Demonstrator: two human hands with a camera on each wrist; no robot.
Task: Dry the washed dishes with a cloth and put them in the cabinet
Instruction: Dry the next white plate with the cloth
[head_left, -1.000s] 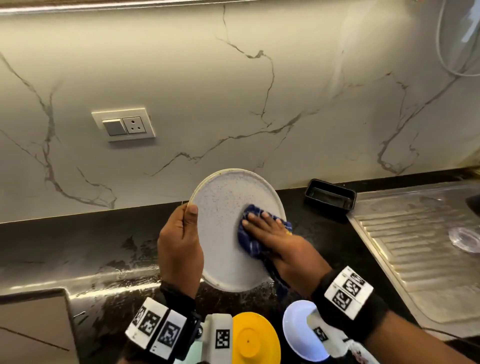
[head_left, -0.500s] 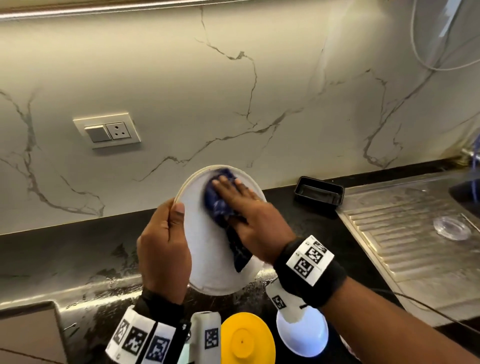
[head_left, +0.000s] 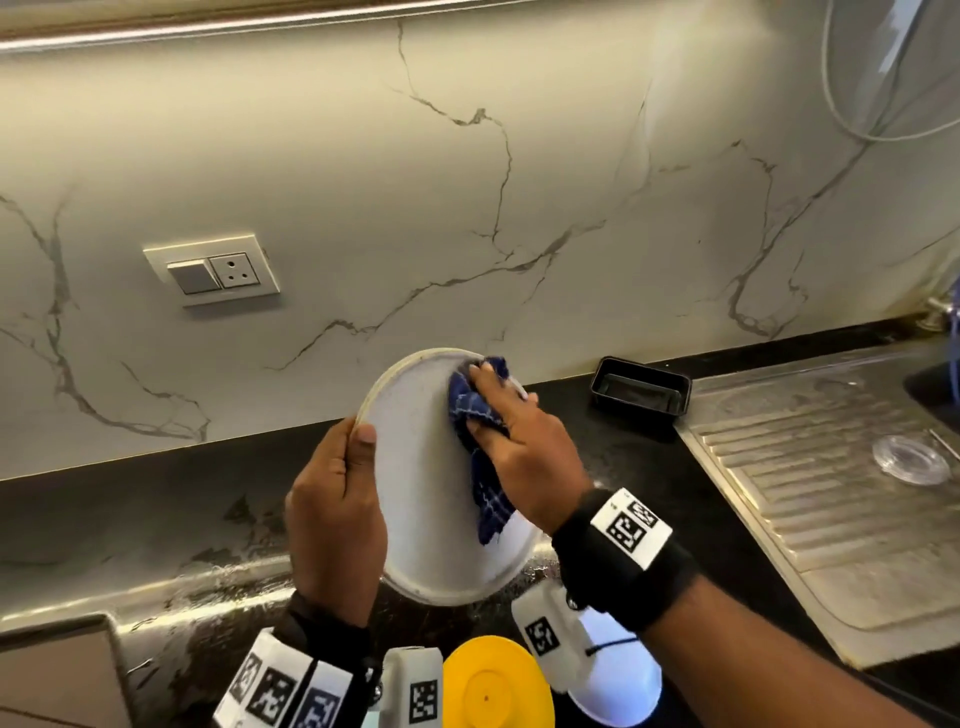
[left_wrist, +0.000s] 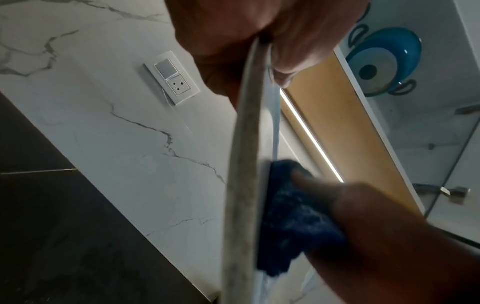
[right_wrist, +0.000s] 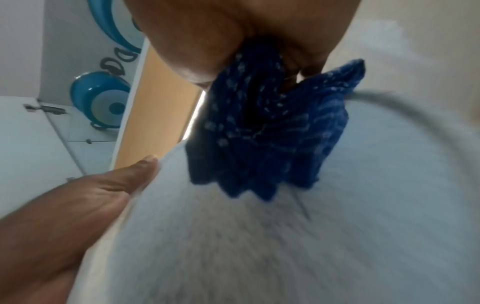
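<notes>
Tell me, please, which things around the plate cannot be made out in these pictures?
- Plate back face: hidden in every view.
- Plate surface, right wrist view: motion-blurred.
- White dish, head view: partly hidden behind the right hand's wrist.
- Yellow dish: cut by bottom edge.

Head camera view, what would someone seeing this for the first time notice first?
The speckled white plate tilted up at centre, the left hand gripping its left rim while the right hand presses a blue checked cloth against its upper face. Behind it rises the veined marble wall; a steel drainboard lies at right.
</notes>
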